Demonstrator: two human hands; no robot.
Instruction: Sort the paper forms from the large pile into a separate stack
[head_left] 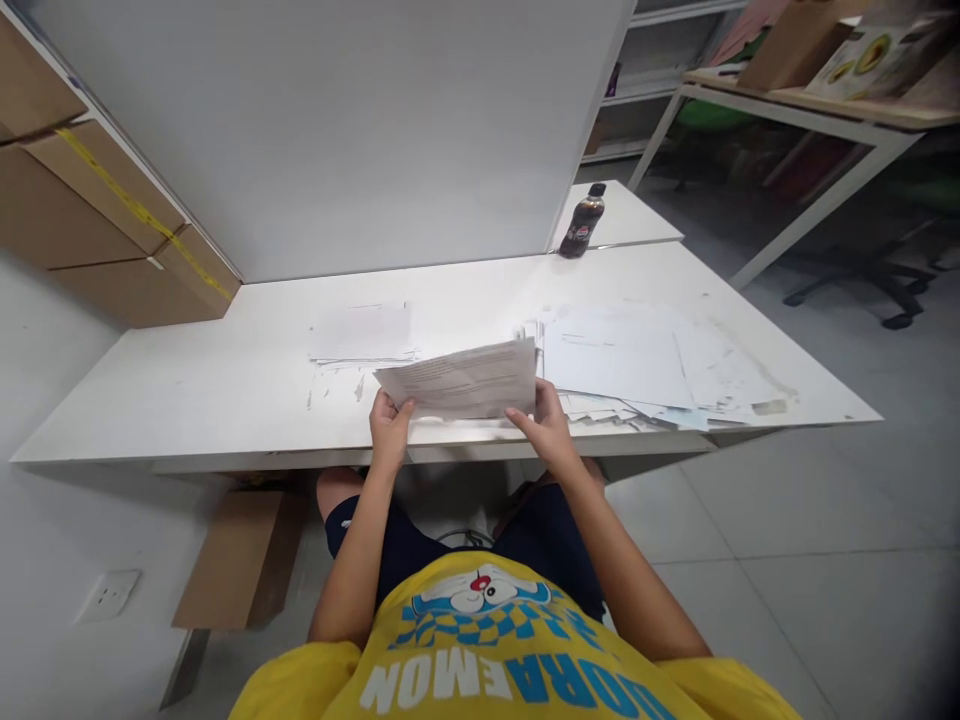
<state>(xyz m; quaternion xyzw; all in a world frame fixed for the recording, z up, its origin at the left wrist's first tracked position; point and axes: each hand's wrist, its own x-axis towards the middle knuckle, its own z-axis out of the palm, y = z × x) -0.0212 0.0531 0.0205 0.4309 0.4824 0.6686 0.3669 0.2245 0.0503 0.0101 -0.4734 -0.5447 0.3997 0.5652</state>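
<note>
A printed sheet of paper [465,382] is held up between my two hands, just over the front edge of the white table [187,400]. My left hand [390,425] grips its left end, thumb on the near face. At the right end, my right hand [546,420] pinches it the same way. The print is too small to read. Beyond my left hand lies a small stack of papers [364,332]. A larger, untidy pile of papers [615,360] spreads to the right of my right hand, some reaching the table's front edge.
A cola bottle [583,222] stands at the back right, beside a tall grey-white panel [360,130]. Cardboard boxes [112,220] are stacked at the back left. Another box [232,555] sits below the table. A second desk [810,100] and a wheeled chair [862,270] are at right.
</note>
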